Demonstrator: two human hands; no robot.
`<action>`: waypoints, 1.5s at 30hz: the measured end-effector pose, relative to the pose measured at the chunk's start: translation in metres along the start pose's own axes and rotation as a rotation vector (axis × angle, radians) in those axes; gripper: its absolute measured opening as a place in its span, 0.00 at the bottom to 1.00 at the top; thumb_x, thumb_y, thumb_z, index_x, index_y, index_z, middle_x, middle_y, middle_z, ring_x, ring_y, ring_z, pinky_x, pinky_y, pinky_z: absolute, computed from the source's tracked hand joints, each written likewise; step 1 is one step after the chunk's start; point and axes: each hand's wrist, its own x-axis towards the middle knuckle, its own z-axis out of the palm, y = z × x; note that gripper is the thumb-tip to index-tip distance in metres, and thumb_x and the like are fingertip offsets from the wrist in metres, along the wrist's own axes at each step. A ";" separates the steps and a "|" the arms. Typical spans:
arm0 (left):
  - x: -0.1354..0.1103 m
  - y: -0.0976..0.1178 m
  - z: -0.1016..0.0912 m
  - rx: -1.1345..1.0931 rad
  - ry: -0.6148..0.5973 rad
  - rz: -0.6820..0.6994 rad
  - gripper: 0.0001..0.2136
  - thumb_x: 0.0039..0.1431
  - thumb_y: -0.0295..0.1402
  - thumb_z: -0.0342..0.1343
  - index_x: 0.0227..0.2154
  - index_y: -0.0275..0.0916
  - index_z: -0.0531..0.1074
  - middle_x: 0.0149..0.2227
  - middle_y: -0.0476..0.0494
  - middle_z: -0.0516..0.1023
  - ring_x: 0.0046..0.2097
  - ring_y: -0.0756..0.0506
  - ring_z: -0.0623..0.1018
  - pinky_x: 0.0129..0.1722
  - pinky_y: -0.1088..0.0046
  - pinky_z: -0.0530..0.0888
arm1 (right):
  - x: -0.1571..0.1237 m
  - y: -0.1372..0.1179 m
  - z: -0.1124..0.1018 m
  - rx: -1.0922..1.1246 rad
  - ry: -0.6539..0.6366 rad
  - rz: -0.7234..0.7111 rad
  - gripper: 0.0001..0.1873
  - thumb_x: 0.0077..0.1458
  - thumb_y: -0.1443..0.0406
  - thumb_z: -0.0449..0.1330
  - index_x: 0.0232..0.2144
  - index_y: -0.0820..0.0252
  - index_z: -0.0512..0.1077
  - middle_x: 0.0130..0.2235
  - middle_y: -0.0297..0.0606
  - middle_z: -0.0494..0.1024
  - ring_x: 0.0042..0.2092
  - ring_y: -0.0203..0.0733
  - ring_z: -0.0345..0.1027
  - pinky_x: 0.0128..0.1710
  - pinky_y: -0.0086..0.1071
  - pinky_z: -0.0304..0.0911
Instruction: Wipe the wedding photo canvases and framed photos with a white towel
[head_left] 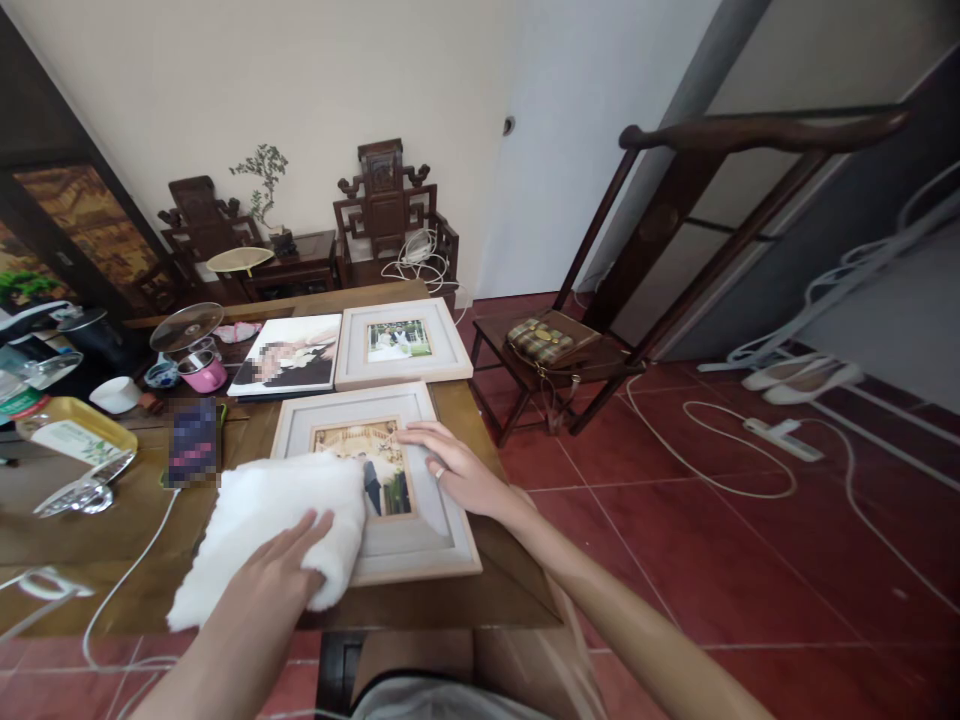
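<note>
A white fluffy towel [277,500] lies folded over the left part of a light wooden picture frame [457,540]. My left hand [281,565] grips the towel's near right side, with a fold bulging beside the thumb. Inside the frame, a wedding photo [397,475] shows partly; the towel hides its lower left. My right hand [457,465], a ring on one finger, rests on the frame's right side with fingers stretched over the photo's edge. Behind lie a second framed photo [397,340] and a white-and-dark photo album or panel [289,350].
On the wooden table [517,590] to the left are a phone [195,445] on a cable, an oil-coloured bottle [82,430], a pink cup [204,372] and a white cup [114,394]. A chair [600,365] holding a plaid bag [547,340] stands right. Cables and a power strip [784,438] lie on the floor.
</note>
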 end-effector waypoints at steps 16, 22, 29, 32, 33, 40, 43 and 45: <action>0.096 -0.040 -0.016 0.139 0.182 -0.125 0.17 0.58 0.19 0.42 0.39 0.28 0.77 0.65 0.24 0.57 0.67 0.32 0.57 0.63 0.49 0.59 | 0.000 0.001 0.000 0.008 0.001 0.024 0.21 0.64 0.63 0.46 0.56 0.57 0.66 0.55 0.47 0.68 0.61 0.50 0.59 0.61 0.49 0.55; 0.047 -0.005 -0.027 0.111 -0.024 -0.141 0.18 0.50 0.15 0.43 0.35 0.30 0.78 0.62 0.24 0.62 0.65 0.32 0.61 0.61 0.49 0.63 | 0.000 0.002 0.000 0.006 0.008 0.035 0.22 0.60 0.68 0.48 0.55 0.55 0.67 0.55 0.46 0.68 0.60 0.49 0.60 0.60 0.49 0.56; -0.022 0.024 -0.008 0.028 -0.132 -0.059 0.17 0.48 0.17 0.48 0.36 0.36 0.78 0.65 0.32 0.57 0.66 0.33 0.56 0.62 0.52 0.63 | -0.001 0.001 -0.001 0.006 -0.005 0.038 0.23 0.59 0.69 0.48 0.55 0.56 0.67 0.55 0.47 0.68 0.61 0.49 0.58 0.62 0.49 0.54; -0.024 0.024 -0.006 0.004 -0.105 -0.072 0.17 0.49 0.16 0.47 0.36 0.36 0.78 0.66 0.33 0.55 0.67 0.34 0.54 0.62 0.52 0.62 | -0.001 0.002 0.000 0.009 -0.013 0.030 0.21 0.61 0.67 0.47 0.56 0.57 0.66 0.55 0.47 0.67 0.61 0.49 0.59 0.61 0.49 0.54; -0.020 0.022 -0.007 0.000 -0.100 -0.085 0.17 0.51 0.16 0.45 0.35 0.36 0.77 0.66 0.33 0.55 0.67 0.34 0.54 0.63 0.52 0.62 | 0.000 0.002 0.000 0.009 -0.014 0.025 0.21 0.62 0.66 0.47 0.56 0.56 0.66 0.55 0.47 0.67 0.61 0.49 0.59 0.61 0.49 0.54; 0.048 -0.022 -0.029 -0.049 0.000 -0.148 0.14 0.63 0.25 0.40 0.37 0.34 0.73 0.65 0.30 0.59 0.68 0.36 0.54 0.61 0.54 0.64 | -0.001 0.003 0.001 0.012 -0.007 0.011 0.21 0.66 0.60 0.45 0.57 0.55 0.66 0.55 0.47 0.67 0.61 0.49 0.58 0.61 0.49 0.55; 0.085 -0.052 -0.030 -0.067 0.133 -0.191 0.16 0.66 0.28 0.38 0.38 0.29 0.72 0.66 0.23 0.53 0.69 0.33 0.51 0.63 0.52 0.59 | -0.001 0.003 0.001 0.006 -0.009 0.009 0.21 0.66 0.60 0.45 0.57 0.56 0.65 0.55 0.47 0.67 0.61 0.49 0.58 0.61 0.49 0.55; 0.103 -0.068 -0.027 -0.073 0.167 -0.195 0.17 0.66 0.29 0.37 0.40 0.29 0.71 0.67 0.25 0.52 0.69 0.34 0.49 0.64 0.52 0.57 | -0.001 0.004 0.001 0.003 -0.006 0.009 0.21 0.66 0.60 0.45 0.57 0.56 0.65 0.55 0.48 0.67 0.61 0.50 0.58 0.61 0.49 0.55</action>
